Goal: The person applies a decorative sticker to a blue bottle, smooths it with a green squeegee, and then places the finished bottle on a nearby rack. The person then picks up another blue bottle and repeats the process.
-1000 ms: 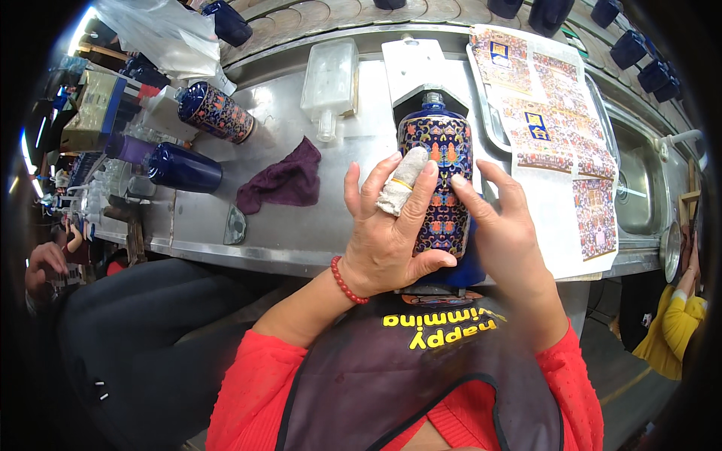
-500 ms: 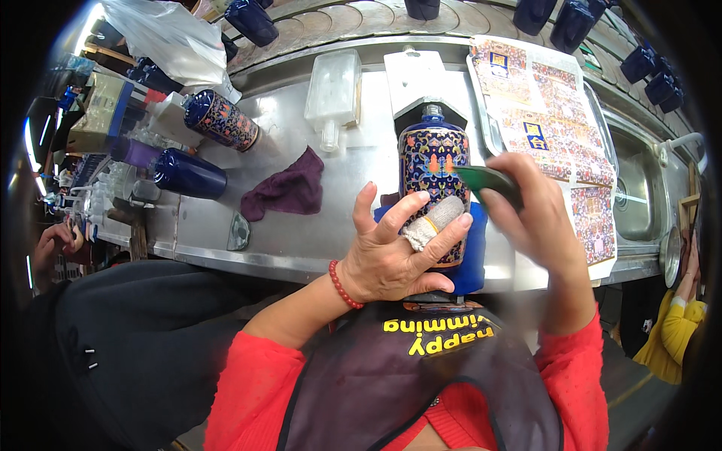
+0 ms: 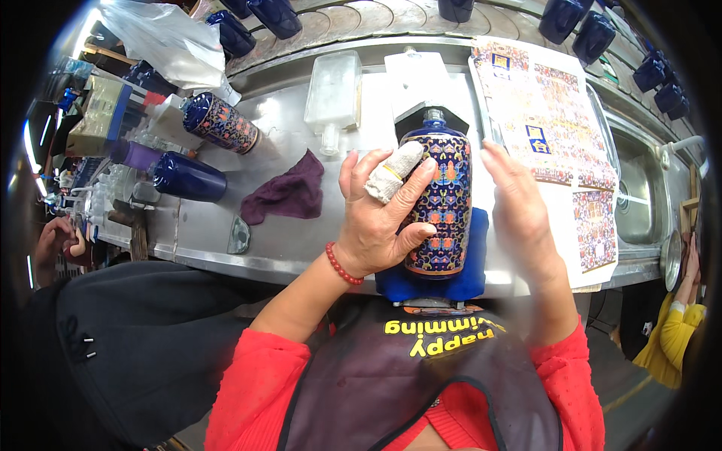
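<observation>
A dark blue bottle (image 3: 444,203) with an orange and gold floral pattern lies on a blue pad (image 3: 475,255), its clear neck pointing away from me. My left hand (image 3: 380,218) rests against its left side, fingers spread, with the forefinger and thumb tips on the pattern. A whitish fabric finger cot (image 3: 395,171) covers one finger of that hand. To the right of the bottle, apart from it, is my right hand (image 3: 523,210), blurred, with its fingers pointing up and away. Whether it holds anything is hidden; the green scraper does not show.
Printed pattern sheets (image 3: 553,113) lie at the right beside a sink (image 3: 635,203). On the left are a purple cloth (image 3: 289,188), a patterned bottle (image 3: 222,124) and a plain blue one (image 3: 189,175). A clear bottle (image 3: 333,90) lies farther back. Blue bottles (image 3: 590,37) line the far conveyor.
My right hand has drawn down and off the bottle, and the green scraper is out of sight. The left hand has shifted up and left along the bottle. Bottles on the conveyor have moved right.
</observation>
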